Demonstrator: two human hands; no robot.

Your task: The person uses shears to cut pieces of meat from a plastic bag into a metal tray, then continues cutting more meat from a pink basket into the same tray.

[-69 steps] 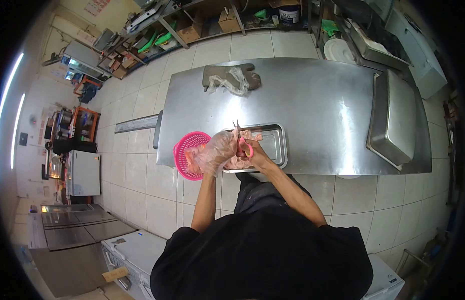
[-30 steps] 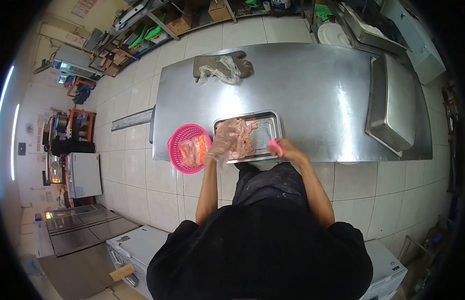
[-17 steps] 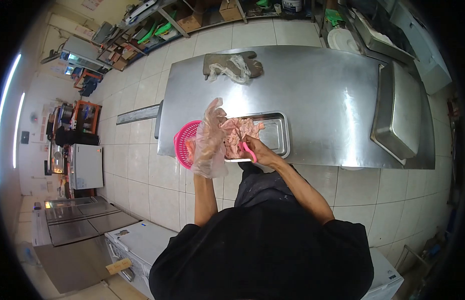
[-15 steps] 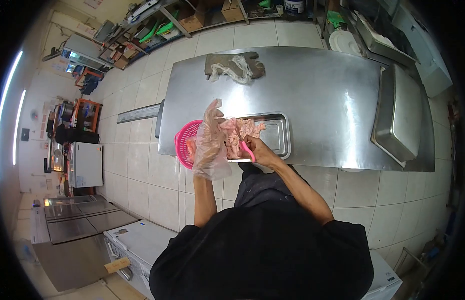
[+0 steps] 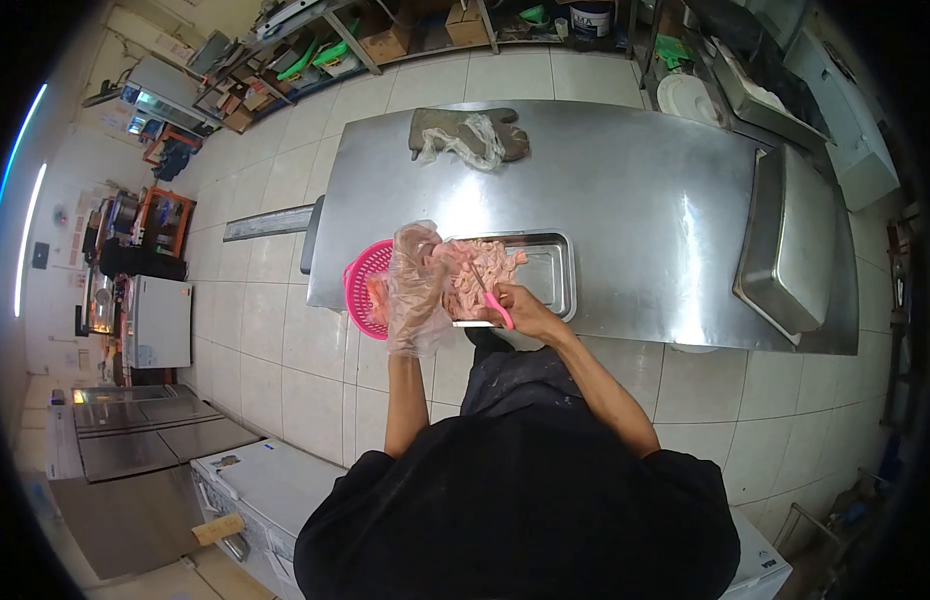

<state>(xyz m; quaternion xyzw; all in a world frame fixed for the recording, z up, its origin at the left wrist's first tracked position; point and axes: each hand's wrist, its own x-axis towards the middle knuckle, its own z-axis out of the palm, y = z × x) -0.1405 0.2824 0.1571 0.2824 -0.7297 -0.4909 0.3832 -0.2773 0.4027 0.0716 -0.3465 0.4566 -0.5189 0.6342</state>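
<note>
My left hand [image 5: 417, 285], in a loose clear plastic glove, is closed on a piece of pale pink meat at the left end of a metal tray [image 5: 557, 275]. My right hand [image 5: 523, 312] is bare and wrapped round the pink handles of a pair of scissors [image 5: 500, 307]. Their blades point up and left over the raw meat [image 5: 493, 262] heaped in the tray. Beside my left hand, partly covered by it, stands a pink perforated basket [image 5: 358, 290] with more meat inside.
A steel table [image 5: 625, 200] carries the tray. An oven mitt [image 5: 465, 135] with crumpled plastic lies near its far edge. A large metal pan [image 5: 790, 245] is at the right end. Shelves [image 5: 415, 60] with boxes stand beyond, and a white chest freezer [image 5: 255, 480] is at lower left.
My left hand has drawn in a little, and its raised glove fingers are now lower and more folded. The scissors remain in my right hand. The view has shifted slightly.
</note>
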